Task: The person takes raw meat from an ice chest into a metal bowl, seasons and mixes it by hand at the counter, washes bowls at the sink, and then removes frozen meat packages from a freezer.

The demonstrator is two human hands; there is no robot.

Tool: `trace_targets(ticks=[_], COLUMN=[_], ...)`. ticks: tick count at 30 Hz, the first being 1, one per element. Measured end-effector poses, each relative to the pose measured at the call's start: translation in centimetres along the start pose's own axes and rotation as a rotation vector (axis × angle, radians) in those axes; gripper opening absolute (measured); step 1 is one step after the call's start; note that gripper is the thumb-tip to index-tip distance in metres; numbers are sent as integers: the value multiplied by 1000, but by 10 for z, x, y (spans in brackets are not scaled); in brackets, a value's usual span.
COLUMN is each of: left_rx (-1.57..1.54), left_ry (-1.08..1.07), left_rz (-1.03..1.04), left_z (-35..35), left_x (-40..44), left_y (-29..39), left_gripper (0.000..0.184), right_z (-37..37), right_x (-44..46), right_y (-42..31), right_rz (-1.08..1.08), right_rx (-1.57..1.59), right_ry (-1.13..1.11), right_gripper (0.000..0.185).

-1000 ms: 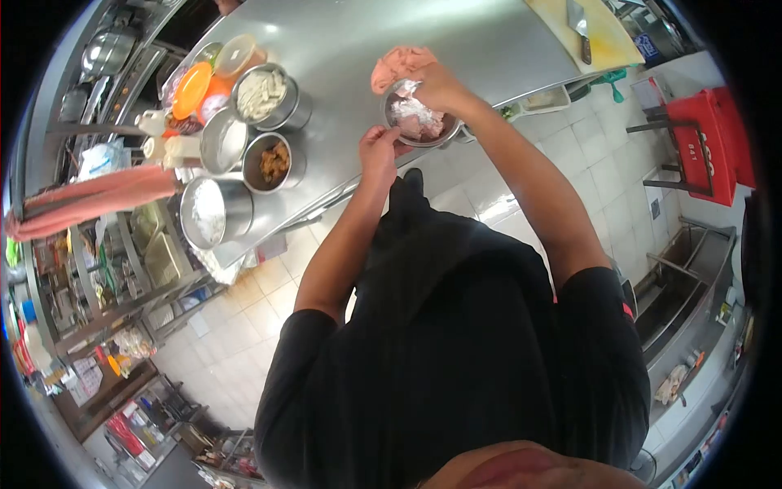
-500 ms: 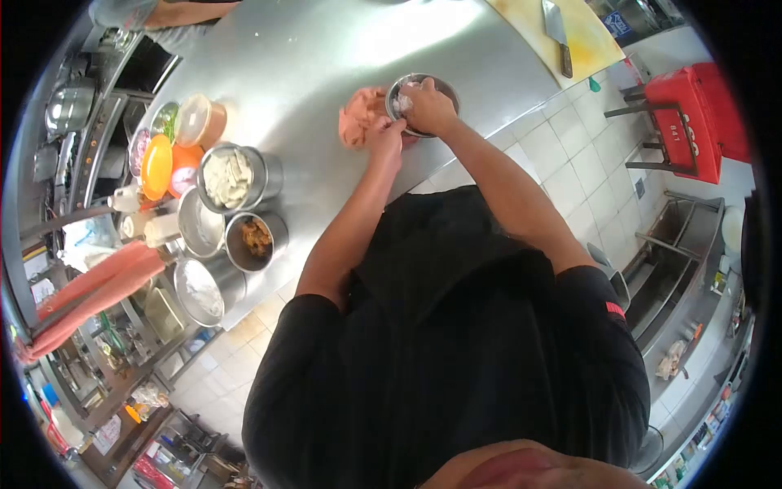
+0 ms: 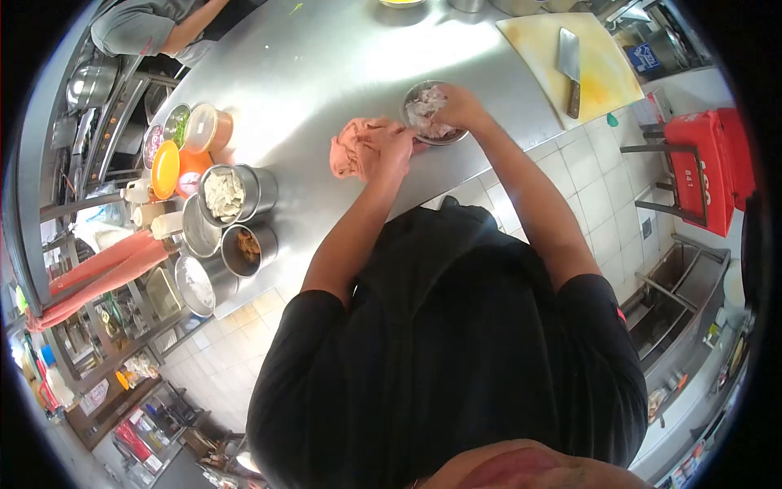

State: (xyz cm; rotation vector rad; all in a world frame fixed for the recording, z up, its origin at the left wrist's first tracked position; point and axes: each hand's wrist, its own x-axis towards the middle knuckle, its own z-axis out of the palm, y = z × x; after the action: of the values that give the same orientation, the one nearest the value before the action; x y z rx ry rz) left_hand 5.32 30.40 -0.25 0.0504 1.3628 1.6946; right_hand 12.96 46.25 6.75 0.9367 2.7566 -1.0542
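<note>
A round metal bowl stands near the table's front edge, holding pale, whitish-pink crumpled-looking stuff that I cannot identify. My right hand reaches over the bowl's right side, its fingertips down at the contents and mostly hidden. Just left of the bowl lies a bunched salmon-pink cloth. My left hand is closed over the cloth's right part, close to the bowl's rim.
A cleaver lies on a yellowed cutting board at the right. Metal pots, one with white pieces, and an orange lid crowd the left end of the steel table. Another person's arm shows at the top left.
My right hand has drawn back toward the bowl's right side, uncovering more of the contents. My left hand has shifted from the rim onto the cloth. The camera view has tilted upward.
</note>
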Motion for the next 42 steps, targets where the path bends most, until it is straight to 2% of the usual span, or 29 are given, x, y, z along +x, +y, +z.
trace_targets(ticks=[4,7,10,13,16,19,22,24,25,26,27,29,32,35,38,41,42], left_rx=[-61,-55,-40,-49,-74,-30,-58,-26,30,10,-9,-11,-88,-18,-29,-51,-1], left_ry=[17,21,14,3,-9,-29,-15,-31,-42,-39,-32,-62,-96,-100,-107,-77,-90], left_rz=[-31,-44,-47,-47,-78,-102,-90,-58,-33,-46,-54,-51,-37,-69,-58,-95,-79], left_z=[11,12,11,3,-1,-7,-21,-14,-16,-15,-15,-21,-18,-20,-17,-15,-16], left_x=[-4,-9,-11,-6,-3,5,6,5,0,0,1,-1,-6,0,-1,-5,-5], left_y=[3,5,8,8,3,3,-5,1,9,12,14,16,24,23,20,28,32], left_gripper=[13,10,7,8,9,10,13,14,13,12,11,12,15,18,18,15,13], right_z=[15,28,31,11,-8,-22,10,8,30,34,49,46,26,33,40,46,46], right_x=[-9,7,40,32,13,13,23,7,20,9,17,18,-11,-24,-21,7,30], right_y=[-24,-16,9,-4,-21,-23,3,-36,-24,-32,-23,-23,-26,-27,-40,-19,-1], right_rz=[141,82,-81,-55,-99,-37,-126,-70,-193,-197,-293,-375,-336,-122,86,-38,-195], right_rx=[-164,-170,-122,-178,-85,69,-192,-222,-347,-387,-509,-684,-536,-349,-231,-296,-404], right_ry=[98,51,-73,-27,-47,-135,48,-126,-113,-54,-15,-159,87,226,130,110,31], right_gripper=[67,62,58,59,59,60,54,47,39,35,32,33,36,41,40,31,27])
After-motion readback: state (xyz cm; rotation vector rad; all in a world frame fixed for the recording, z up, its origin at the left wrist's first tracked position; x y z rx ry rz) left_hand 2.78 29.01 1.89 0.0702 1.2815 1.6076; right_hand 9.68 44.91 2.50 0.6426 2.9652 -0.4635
